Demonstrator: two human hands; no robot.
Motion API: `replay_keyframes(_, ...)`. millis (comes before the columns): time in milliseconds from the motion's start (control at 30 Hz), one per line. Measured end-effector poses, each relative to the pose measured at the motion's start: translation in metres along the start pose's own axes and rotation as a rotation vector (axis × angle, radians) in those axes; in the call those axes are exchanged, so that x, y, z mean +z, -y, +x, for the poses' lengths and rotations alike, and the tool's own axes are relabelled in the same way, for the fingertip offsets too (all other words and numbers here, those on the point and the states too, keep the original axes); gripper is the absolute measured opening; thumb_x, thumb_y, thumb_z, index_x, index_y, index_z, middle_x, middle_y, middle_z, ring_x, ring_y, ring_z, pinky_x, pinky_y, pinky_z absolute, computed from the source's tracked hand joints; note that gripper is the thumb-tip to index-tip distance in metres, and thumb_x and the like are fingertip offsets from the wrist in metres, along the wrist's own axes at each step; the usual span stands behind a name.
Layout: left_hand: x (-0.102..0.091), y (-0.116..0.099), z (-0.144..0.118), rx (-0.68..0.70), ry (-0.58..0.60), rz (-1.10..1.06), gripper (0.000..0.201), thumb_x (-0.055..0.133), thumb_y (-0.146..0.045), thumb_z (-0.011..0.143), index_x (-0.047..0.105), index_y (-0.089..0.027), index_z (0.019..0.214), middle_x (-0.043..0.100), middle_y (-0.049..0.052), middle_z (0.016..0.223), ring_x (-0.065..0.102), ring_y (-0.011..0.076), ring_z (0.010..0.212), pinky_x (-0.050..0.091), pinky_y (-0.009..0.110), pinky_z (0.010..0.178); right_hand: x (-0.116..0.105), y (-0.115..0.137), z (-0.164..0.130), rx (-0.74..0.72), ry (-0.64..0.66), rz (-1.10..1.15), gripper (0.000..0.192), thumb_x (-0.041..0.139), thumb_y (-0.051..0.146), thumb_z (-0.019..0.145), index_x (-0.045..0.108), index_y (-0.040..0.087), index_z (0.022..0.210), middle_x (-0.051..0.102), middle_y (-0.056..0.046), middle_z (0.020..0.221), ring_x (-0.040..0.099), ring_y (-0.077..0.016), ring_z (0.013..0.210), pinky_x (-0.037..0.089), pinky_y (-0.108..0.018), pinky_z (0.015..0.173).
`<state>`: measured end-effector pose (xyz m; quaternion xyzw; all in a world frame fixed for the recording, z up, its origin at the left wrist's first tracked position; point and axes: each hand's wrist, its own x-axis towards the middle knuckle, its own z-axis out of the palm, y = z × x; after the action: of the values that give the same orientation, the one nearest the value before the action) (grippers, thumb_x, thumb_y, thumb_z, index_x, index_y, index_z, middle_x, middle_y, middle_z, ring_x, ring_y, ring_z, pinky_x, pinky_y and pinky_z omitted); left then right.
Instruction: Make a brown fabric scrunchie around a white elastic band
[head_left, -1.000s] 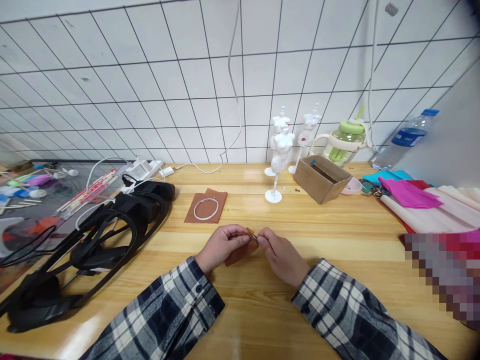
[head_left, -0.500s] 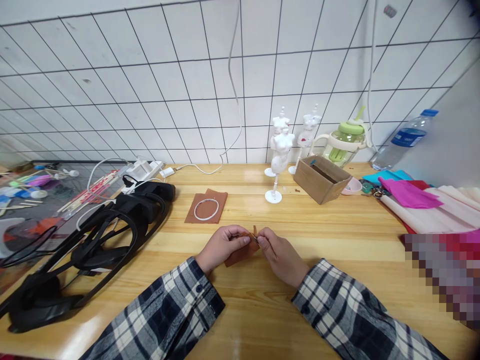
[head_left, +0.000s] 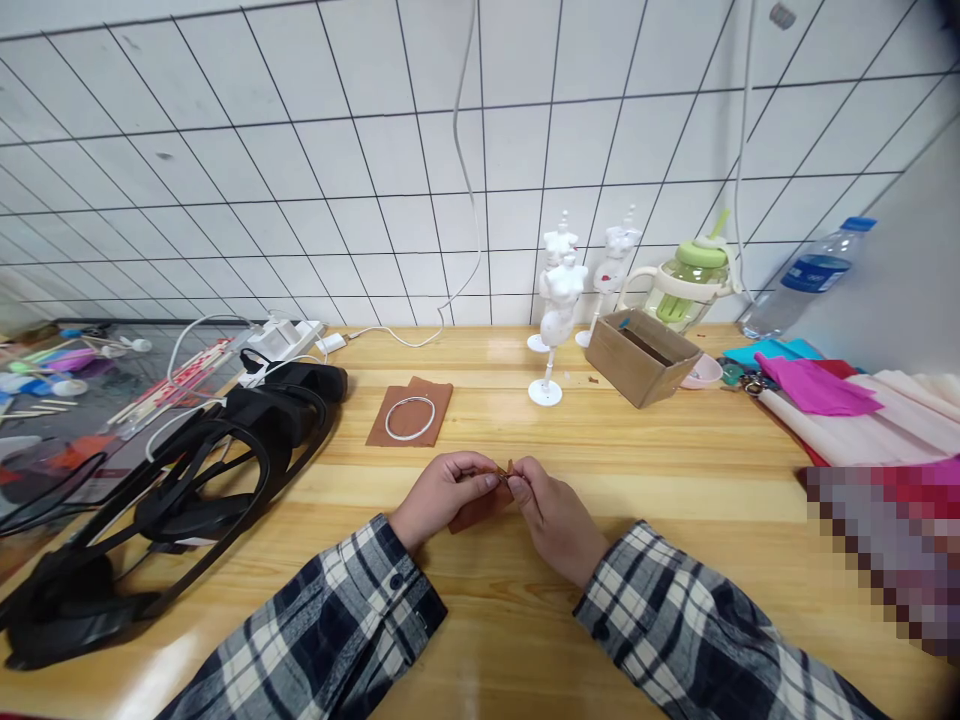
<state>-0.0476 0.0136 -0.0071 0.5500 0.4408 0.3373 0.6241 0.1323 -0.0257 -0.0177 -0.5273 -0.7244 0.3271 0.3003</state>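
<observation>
Just above the wooden table, both hands pinch one piece of brown fabric [head_left: 480,513]. My left hand [head_left: 448,493] is closed, with thumb and forefinger on its top edge. My right hand [head_left: 556,515] pinches the right end of that edge, fingertips almost touching those of the left. A small fold of brown stands up between them. The lower part of the fabric hangs below the left fingers, partly hidden by them. Beyond the hands, a white ring [head_left: 409,419] lies on folded brown fabric [head_left: 442,400].
White mini dress forms [head_left: 556,320] stand at the back, beside a cardboard box [head_left: 645,370], a green-lidded jug [head_left: 686,285] and a water bottle [head_left: 810,280]. Colored cloths [head_left: 821,385] lie at right. A black headset-like strap frame [head_left: 247,470] and a power strip [head_left: 281,340] occupy the left.
My right hand has shifted slightly left, closer to the left fingertips. Less of the upright brown fold shows now. The left hand keeps its pinch on the fabric.
</observation>
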Motion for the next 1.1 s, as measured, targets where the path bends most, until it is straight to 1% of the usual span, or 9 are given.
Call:
replay_keyframes(200,0.0002,0.0002,0.0000,-0.014,0.005,0.006,0.029,0.075,-0.039,0.070,0.067,-0.014,0.082,0.064,0.000,0.069,0.051,0.0094,0.059,0.040,0.021,0.058,0.0015,0.0046,-0.0007,0.009,-0.019,-0.006,0.023,0.025,0.040,0.099,0.041,0.023,0.092,0.056,0.001,0.073,0.054,-0.0177,0.065,0.034,-0.026,0.060)
replay_keyframes(333,0.0014,-0.0032,-0.0013,-0.023,0.017,-0.024,0.032,0.073,-0.042,0.072,0.066,-0.014,0.085,0.066,0.001,0.075,0.055,0.0110,0.064,0.041,0.021,0.059,0.0024,0.0037,-0.0002,0.011,-0.017,-0.015,0.024,0.025,0.039,0.099,0.041,0.023,0.091,0.057,0.000,0.073,0.054,-0.0176,0.065,0.034,-0.026,0.061)
replay_keyframes(433,0.0022,-0.0046,-0.0018,-0.017,-0.007,-0.024,0.033,0.073,-0.043,0.072,0.066,-0.014,0.083,0.066,0.001,0.075,0.055,0.0113,0.066,0.041,0.022,0.061,0.0035,0.0020,-0.0001,0.010,-0.025,-0.030,0.026,0.024,0.040,0.099,0.042,0.023,0.089,0.056,0.001,0.071,0.053,-0.0174,0.064,0.034,-0.026,0.060)
replay_keyframes(700,0.0014,-0.0021,-0.0004,-0.005,-0.017,0.032,0.031,0.071,-0.043,0.074,0.065,-0.013,0.082,0.064,0.000,0.073,0.053,0.0099,0.064,0.041,0.020,0.058,0.0034,0.0013,-0.0002,0.013,-0.025,-0.030,0.025,0.025,0.040,0.099,0.043,0.023,0.092,0.058,0.000,0.073,0.055,-0.0176,0.066,0.034,-0.026,0.061)
replay_keyframes(933,0.0043,-0.0010,-0.0013,0.005,-0.006,0.071,0.031,0.070,-0.044,0.075,0.065,-0.014,0.081,0.061,-0.001,0.065,0.048,0.0085,0.055,0.038,0.019,0.052,0.0031,0.0021,0.0001,0.003,-0.022,-0.014,0.024,0.026,0.040,0.099,0.042,0.024,0.091,0.059,0.001,0.073,0.056,-0.0176,0.065,0.034,-0.025,0.060)
replay_keyframes(1100,0.0046,0.0003,-0.0006,0.021,-0.004,0.122,0.031,0.070,-0.044,0.075,0.068,-0.013,0.082,0.065,0.001,0.070,0.052,0.0100,0.059,0.040,0.020,0.055,0.0028,0.0020,0.0009,0.002,-0.038,-0.009,0.025,0.025,0.040,0.099,0.043,0.023,0.092,0.059,0.000,0.074,0.055,-0.0174,0.065,0.033,-0.025,0.059)
